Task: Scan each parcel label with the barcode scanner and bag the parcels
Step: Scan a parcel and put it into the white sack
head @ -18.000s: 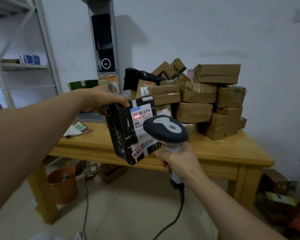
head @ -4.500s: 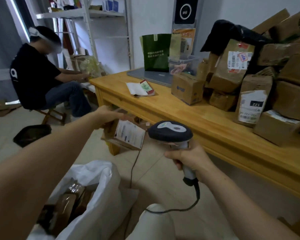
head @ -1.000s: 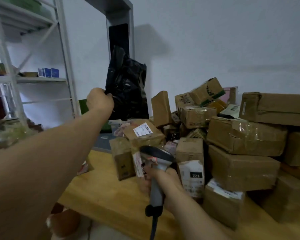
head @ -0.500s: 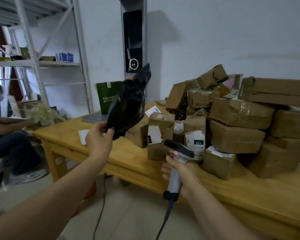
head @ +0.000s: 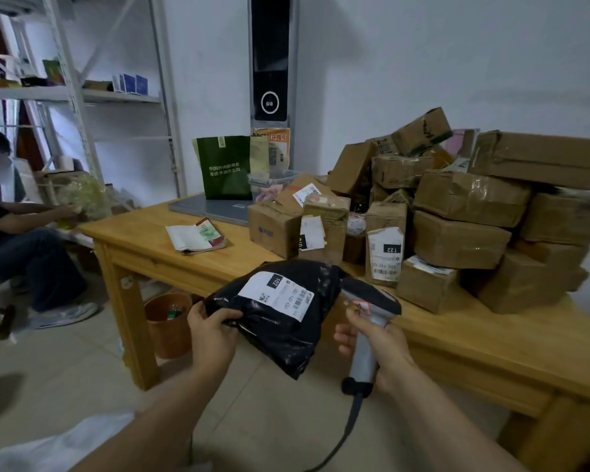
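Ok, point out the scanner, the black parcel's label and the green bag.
scanner (head: 375,296), head view, on its dark head
label (head: 276,296), head view, middle of the sticker
green bag (head: 223,168), head view, on its front face

In front of the table (head: 491,338), my barcode scanner (head: 372,299) is smeared at the head; I cannot tell if it touches the black parcel (head: 280,335). The label (head: 276,294) print is too small to read past "102". Left of the table a seated person (head: 21,240) is cut by the edge; the white bag (head: 48,451) below it runs off frame.
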The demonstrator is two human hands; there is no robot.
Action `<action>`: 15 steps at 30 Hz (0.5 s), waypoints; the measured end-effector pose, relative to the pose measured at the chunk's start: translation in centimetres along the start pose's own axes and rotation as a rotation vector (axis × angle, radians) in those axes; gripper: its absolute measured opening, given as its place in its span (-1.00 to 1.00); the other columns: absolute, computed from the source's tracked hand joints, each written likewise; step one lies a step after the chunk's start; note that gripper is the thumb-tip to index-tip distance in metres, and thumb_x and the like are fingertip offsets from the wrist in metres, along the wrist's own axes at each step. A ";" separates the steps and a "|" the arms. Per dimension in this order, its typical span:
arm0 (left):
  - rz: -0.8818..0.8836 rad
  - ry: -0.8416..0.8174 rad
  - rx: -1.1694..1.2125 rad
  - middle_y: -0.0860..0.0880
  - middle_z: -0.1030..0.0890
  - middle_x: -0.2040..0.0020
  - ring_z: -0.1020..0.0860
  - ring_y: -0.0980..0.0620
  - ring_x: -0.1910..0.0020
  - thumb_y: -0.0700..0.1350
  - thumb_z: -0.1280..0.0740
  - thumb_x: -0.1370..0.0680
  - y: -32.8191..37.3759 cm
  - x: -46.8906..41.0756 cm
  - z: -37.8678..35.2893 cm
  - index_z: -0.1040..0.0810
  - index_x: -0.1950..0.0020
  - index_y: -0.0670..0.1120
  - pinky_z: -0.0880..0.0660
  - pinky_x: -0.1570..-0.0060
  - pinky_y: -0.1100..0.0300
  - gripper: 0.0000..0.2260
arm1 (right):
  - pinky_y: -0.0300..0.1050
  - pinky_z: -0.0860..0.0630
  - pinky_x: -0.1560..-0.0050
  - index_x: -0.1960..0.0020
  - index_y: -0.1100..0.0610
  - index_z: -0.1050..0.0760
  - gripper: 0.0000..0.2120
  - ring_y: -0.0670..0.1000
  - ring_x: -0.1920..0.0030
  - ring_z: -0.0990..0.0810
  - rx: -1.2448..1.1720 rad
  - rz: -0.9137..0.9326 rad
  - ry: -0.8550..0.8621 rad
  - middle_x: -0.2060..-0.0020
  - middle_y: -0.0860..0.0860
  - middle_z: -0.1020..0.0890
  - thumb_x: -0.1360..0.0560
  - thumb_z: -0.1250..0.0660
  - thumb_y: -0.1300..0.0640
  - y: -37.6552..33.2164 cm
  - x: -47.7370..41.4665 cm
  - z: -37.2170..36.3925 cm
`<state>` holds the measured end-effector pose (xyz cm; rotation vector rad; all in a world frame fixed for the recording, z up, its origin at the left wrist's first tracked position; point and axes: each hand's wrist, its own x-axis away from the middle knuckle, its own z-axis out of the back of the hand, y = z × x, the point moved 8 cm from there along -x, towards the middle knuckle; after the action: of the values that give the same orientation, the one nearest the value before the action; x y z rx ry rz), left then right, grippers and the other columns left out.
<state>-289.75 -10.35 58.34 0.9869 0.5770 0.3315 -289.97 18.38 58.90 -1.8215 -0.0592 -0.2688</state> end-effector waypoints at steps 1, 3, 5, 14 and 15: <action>0.075 -0.018 0.053 -0.22 -0.26 -0.42 -0.29 -0.18 -0.40 -0.43 -0.36 -0.45 -0.7 0.0 -0.6 -0.68 0.02 -0.17 -0.16 -0.40 0.21 -0.77 | -0.11 -0.62 0.31 -0.04 0.26 -0.56 -0.79 0.10 0.25 -0.67 0.021 -0.001 -0.014 0.17 0.22 -0.69 -0.46 -0.43 0.18 0.2 0.1 -0.2; 0.293 -0.077 0.250 -0.21 -0.43 -0.33 -0.44 -0.17 -0.26 -0.33 -0.33 -0.49 -2.3 0.2 -2.0 -0.66 -0.03 -0.15 -0.34 -0.37 0.04 -0.80 | -0.11 -0.63 0.28 -0.03 0.24 -0.56 -0.80 0.12 0.20 -0.69 0.064 -0.003 -0.044 0.15 0.20 -0.69 -0.45 -0.44 0.17 0.6 0.3 -0.9; 0.508 -0.140 0.511 -0.23 -0.57 -0.12 -0.55 -0.14 -0.06 -0.27 -0.27 -0.51 -3.1 0.9 -3.4 -0.61 0.05 -0.16 -0.53 -0.13 -0.05 -0.87 | -0.10 -0.63 0.27 0.00 0.23 -0.57 -0.82 0.12 0.17 -0.70 0.102 -0.012 -0.072 0.13 0.19 -0.70 -0.46 -0.44 0.17 0.9 0.5 -1.5; 0.839 -0.039 0.669 -0.29 -0.50 -0.21 -0.59 -0.23 0.01 -0.26 -0.54 -0.38 -2.7 2.1 -4.2 -0.29 -0.32 -0.28 -0.57 0.33 0.02 -0.39 | 0.01 -0.63 0.10 0.04 0.16 -0.55 -0.83 0.12 0.13 -0.66 0.162 -0.019 0.003 0.12 0.11 -0.65 -0.42 -0.49 0.17 2.7 -0.5 -2.6; 0.859 -0.078 0.648 -0.29 -0.54 -0.15 -0.60 -0.19 0.09 -0.23 -0.55 -0.38 -2.8 2.2 -4.4 -0.33 -0.29 -0.29 -0.57 0.30 0.04 -0.41 | 0.08 -0.61 0.00 0.06 0.14 -0.54 -0.79 0.12 0.10 -0.64 0.173 -0.018 0.078 0.07 0.11 -0.64 -0.39 -0.52 0.11 3.1 -0.9 -2.0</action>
<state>-290.56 -7.67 53.38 1.8544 0.1459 0.8932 -290.60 15.75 56.22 -1.6379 -0.0425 -0.3372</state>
